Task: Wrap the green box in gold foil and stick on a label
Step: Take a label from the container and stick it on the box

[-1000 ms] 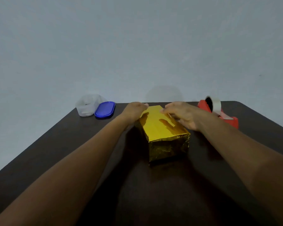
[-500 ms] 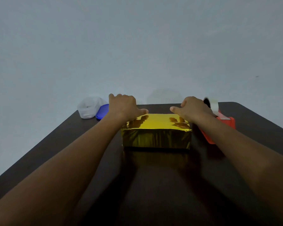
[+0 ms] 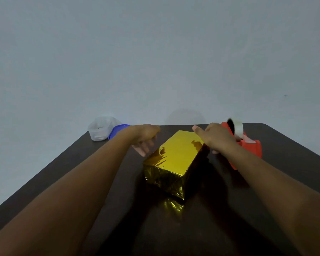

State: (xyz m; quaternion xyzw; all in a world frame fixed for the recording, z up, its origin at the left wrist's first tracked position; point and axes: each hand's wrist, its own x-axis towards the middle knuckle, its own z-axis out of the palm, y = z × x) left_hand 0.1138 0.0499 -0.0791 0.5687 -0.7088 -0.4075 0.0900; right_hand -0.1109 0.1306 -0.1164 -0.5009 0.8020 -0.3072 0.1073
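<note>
The table [image 3: 266, 182] carries the box [image 3: 175, 154], fully foiled in gold and lying skewed at its middle. Right of the box stands the red dispenser [image 3: 248, 146]; left of it, at the far edge, a tub [image 3: 100, 131] and blue lid [image 3: 118, 130]. The right hand [image 3: 216, 138] rests on the box's far right corner, fingers hidden, so its grasp cannot be told. The left hand [image 3: 146, 138] hovers just left of the box, fingers loose, holding nothing. No label shows. One-sided pushing could crease or tear the foil, or knock the dispenser.

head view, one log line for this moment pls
box: foil-wrapped, on table, angled | left hand: open, at its left | right hand: at its far right edge | label: none visible
</note>
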